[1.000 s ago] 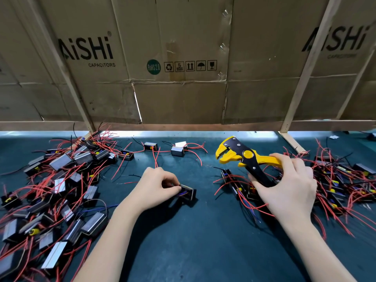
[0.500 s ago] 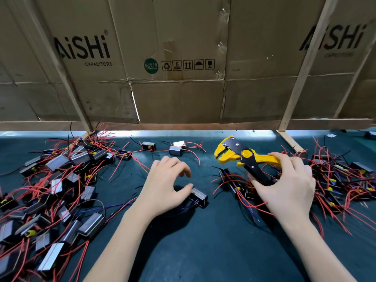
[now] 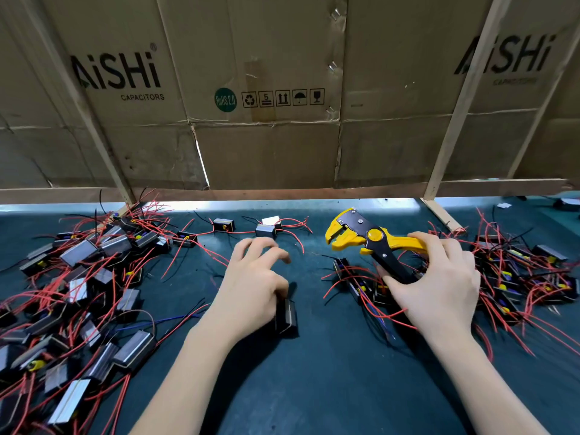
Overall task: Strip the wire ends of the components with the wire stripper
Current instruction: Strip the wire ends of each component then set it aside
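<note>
Mid-counter, the left hand [image 3: 251, 287], fingers spread, touches a black component [image 3: 286, 316]; the right hand [image 3: 439, 284] grips the wire stripper [image 3: 370, 238].

A bright strip of light glares along the table's [image 3: 314, 387] far edge under the cardboard [image 3: 266, 152]. Soft shadows fall toward the viewer. Right frame edge smears; straight lines bow outward.
</note>
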`<action>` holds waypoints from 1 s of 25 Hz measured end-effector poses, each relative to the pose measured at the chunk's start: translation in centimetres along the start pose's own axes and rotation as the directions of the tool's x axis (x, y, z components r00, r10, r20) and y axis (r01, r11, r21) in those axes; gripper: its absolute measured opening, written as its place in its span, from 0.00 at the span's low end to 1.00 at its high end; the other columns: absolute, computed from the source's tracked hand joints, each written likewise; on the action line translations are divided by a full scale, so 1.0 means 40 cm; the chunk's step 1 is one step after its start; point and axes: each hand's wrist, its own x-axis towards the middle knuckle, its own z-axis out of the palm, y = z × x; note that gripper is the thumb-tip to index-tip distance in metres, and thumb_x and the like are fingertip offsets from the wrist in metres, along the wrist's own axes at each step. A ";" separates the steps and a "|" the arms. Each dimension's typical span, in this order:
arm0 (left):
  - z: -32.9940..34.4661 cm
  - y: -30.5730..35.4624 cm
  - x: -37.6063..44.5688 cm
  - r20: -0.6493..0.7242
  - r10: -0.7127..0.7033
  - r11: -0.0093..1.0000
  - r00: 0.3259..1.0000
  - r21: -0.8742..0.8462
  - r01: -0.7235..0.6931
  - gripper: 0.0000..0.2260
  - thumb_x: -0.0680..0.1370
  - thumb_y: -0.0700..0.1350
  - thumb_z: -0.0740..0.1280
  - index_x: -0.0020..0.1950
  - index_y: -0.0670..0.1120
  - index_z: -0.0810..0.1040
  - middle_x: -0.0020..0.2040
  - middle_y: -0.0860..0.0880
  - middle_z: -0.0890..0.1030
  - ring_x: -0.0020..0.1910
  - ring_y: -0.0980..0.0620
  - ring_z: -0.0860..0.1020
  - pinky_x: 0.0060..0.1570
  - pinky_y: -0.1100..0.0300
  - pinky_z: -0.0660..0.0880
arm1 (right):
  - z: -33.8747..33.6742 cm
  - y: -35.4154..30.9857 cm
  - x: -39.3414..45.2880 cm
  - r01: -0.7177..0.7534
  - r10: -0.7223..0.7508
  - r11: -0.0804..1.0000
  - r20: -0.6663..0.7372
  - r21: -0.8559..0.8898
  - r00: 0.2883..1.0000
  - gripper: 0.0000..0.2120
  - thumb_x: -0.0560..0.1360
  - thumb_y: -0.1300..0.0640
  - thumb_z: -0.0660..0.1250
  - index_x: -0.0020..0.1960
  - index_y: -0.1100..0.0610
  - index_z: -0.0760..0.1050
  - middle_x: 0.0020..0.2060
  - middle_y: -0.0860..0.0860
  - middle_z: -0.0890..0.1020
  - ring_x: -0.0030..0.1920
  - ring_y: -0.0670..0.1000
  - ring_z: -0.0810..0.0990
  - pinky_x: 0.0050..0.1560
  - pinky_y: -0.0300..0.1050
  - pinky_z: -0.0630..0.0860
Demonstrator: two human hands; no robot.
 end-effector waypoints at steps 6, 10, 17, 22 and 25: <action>0.021 0.058 0.018 -0.174 -0.051 0.998 0.983 -0.049 0.043 0.12 0.66 0.40 0.76 0.46 0.44 0.78 0.49 0.48 0.79 0.49 0.44 0.77 0.50 0.53 0.69 | 0.000 -0.002 -0.001 -0.016 0.016 1.000 0.019 -0.007 1.000 0.31 0.58 0.49 0.83 0.59 0.54 0.78 0.49 0.55 0.78 0.50 0.62 0.73 0.51 0.57 0.71; 0.025 0.046 0.003 0.078 -0.339 0.941 0.938 0.050 0.335 0.21 0.77 0.64 0.62 0.37 0.48 0.73 0.37 0.51 0.79 0.40 0.46 0.78 0.42 0.54 0.72 | -0.002 -0.007 0.004 -0.054 0.040 0.991 0.109 0.122 0.993 0.30 0.60 0.43 0.80 0.57 0.52 0.77 0.49 0.52 0.78 0.52 0.60 0.75 0.54 0.58 0.72; 0.029 0.025 -0.003 0.274 -0.418 0.870 0.866 -0.155 0.469 0.17 0.70 0.65 0.70 0.41 0.52 0.74 0.36 0.55 0.79 0.41 0.53 0.78 0.39 0.58 0.73 | 0.075 -0.081 -0.049 0.070 -0.057 0.997 0.311 -0.029 0.949 0.32 0.62 0.31 0.72 0.59 0.47 0.73 0.50 0.48 0.75 0.54 0.56 0.73 0.51 0.51 0.65; 0.050 0.060 0.007 0.281 -0.256 0.784 0.925 -0.500 0.369 0.21 0.68 0.46 0.76 0.51 0.54 0.66 0.35 0.54 0.76 0.33 0.58 0.72 0.36 0.62 0.70 | 0.103 -0.054 -0.033 0.083 -0.040 0.977 0.214 -0.197 0.976 0.29 0.62 0.38 0.76 0.57 0.52 0.75 0.48 0.52 0.76 0.50 0.60 0.74 0.46 0.51 0.65; 0.063 0.060 0.007 0.186 -0.225 0.851 0.956 -0.441 0.286 0.15 0.71 0.39 0.71 0.51 0.51 0.68 0.37 0.55 0.72 0.37 0.56 0.71 0.40 0.58 0.70 | 0.093 -0.006 -0.001 -0.003 0.055 0.958 0.173 -0.286 0.983 0.28 0.62 0.41 0.77 0.57 0.54 0.75 0.49 0.55 0.77 0.51 0.61 0.74 0.48 0.53 0.68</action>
